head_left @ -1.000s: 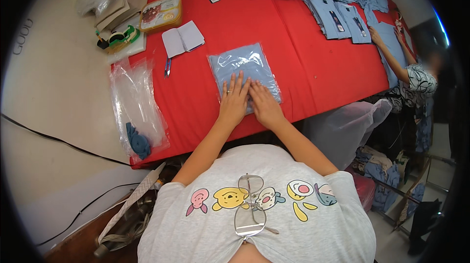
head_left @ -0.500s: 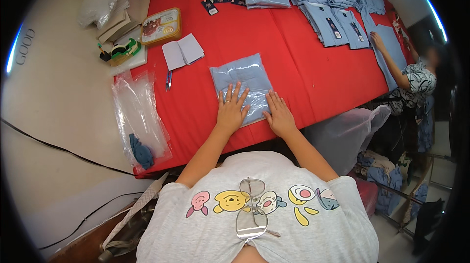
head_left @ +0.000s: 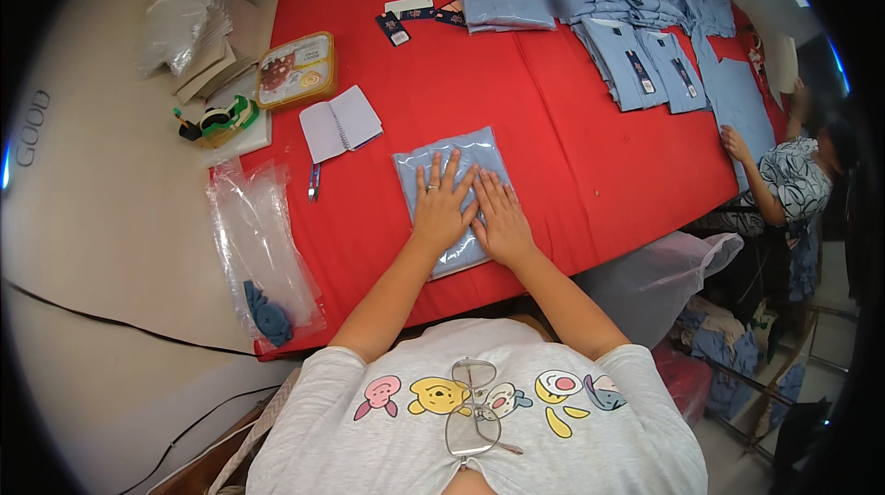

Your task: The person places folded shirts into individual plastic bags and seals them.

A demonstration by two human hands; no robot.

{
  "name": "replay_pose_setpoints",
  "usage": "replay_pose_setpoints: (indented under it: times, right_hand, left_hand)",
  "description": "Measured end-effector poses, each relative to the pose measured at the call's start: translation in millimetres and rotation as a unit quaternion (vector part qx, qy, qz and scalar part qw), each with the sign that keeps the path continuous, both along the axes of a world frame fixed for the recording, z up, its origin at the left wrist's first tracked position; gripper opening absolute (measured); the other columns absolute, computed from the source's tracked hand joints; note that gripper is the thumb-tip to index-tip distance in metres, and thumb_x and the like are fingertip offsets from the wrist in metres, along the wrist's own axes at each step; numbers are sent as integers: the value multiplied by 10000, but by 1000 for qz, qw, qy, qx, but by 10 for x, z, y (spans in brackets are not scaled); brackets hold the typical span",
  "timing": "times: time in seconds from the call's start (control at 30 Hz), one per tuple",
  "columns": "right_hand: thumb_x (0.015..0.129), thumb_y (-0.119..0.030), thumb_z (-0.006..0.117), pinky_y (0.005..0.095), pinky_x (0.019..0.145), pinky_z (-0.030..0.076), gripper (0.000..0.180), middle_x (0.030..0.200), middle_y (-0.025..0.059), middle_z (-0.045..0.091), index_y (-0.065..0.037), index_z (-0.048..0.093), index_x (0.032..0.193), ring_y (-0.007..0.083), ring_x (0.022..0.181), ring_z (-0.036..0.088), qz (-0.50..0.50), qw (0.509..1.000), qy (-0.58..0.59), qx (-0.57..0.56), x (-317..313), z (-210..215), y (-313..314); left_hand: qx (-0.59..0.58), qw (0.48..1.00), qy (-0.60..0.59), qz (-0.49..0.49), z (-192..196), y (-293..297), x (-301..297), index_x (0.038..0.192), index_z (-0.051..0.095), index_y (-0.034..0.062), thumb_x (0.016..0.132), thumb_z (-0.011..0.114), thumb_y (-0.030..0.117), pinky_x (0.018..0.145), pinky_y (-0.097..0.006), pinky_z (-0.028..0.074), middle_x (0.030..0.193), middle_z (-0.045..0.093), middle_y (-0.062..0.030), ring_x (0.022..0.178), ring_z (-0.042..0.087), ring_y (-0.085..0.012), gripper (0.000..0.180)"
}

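A folded light-blue shirt in a clear plastic bag (head_left: 475,147) lies flat on the red-covered table (head_left: 590,228) in front of me. My left hand (head_left: 442,205) rests on it, fingers stretched out, a ring on one finger. Beside it my right hand (head_left: 502,218) lies flat on the bag's right half, its fingers spread a little. The two hands nearly touch at the thumbs, and neither grips anything. They cover the middle of the bag.
Left lie clear plastic bags (head_left: 253,237) with a dark blue item (head_left: 267,313), an open notebook (head_left: 341,124), a yellow-rimmed box (head_left: 297,71) and a tape dispenser (head_left: 221,122). Beyond are bagged shirts (head_left: 502,2), folded shirts (head_left: 613,62) and tags (head_left: 393,29). A co-worker's hand (head_left: 735,143) touches blue cloth at right.
My right hand has moved from the bag's right edge onto its middle, close to my left hand. At right, the co-worker's near hand has moved lower along the cloth.
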State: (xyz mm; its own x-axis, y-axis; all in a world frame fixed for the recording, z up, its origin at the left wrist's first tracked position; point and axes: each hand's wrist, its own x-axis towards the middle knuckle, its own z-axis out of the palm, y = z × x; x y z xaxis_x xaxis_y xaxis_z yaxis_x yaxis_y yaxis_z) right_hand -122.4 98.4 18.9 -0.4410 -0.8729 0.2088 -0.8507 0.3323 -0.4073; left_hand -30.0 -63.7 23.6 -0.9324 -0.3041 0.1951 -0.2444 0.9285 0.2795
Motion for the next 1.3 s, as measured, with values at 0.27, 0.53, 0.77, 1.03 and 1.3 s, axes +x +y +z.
replay_pose_setpoints:
  times: [0.27, 0.53, 0.77, 1.03, 1.3]
  right_hand:
    - [985, -259, 650, 541, 1344, 242, 805, 1764, 230, 330, 41, 356, 1672, 390, 1646, 302, 2, 1000, -20, 10, 39, -21, -38]
    - [955, -221, 687, 554, 1332, 269, 825, 1738, 252, 363, 47, 355, 1662, 409, 1622, 343, -3, 997, -56, -60, -54, -135, -70]
    - [927, -384, 790, 593, 1358, 160, 993, 1813, 230, 187, -49, 294, 1719, 372, 1690, 178, 75, 994, -72, 36, -8, 242, 201]
    - [932, -487, 785, 655, 1325, 172, 991, 1811, 221, 207, -77, 327, 1710, 360, 1681, 220, 160, 986, -5, 43, 198, -144, 847]
    - [975, -469, 709, 700, 1306, 151, 886, 1801, 235, 237, -87, 364, 1697, 366, 1665, 268, 269, 962, 12, 38, -290, -90, 1050]
  left_hand:
    - [18, 1000, -4, 1, 31, -25, 34, 1677, 477, 253, 1010, 661, 437, 1313, -698, 79, 1819, 242, -144, 1679, 150, -441, 716]
    - [4, 999, -43, -6, 120, -44, -122, 1697, 446, 258, 1037, 605, 444, 1314, -701, 81, 1828, 229, -137, 1682, 156, -438, 704]
    - [112, 992, -44, -24, 258, -437, -83, 1682, 442, 153, 937, 772, 406, 1303, -643, 180, 1744, 382, -154, 1613, 330, -384, 854]
    - [83, 979, -165, 89, 470, -911, -32, 1255, 732, 5, 770, 945, 462, 1049, -505, 471, 1182, 763, -180, 1132, 711, -316, 700]
    - [364, 896, -113, 227, 76, -1050, 308, 1020, 747, -20, 781, 966, 279, 684, -356, 531, 918, 763, -108, 793, 677, -174, 440]
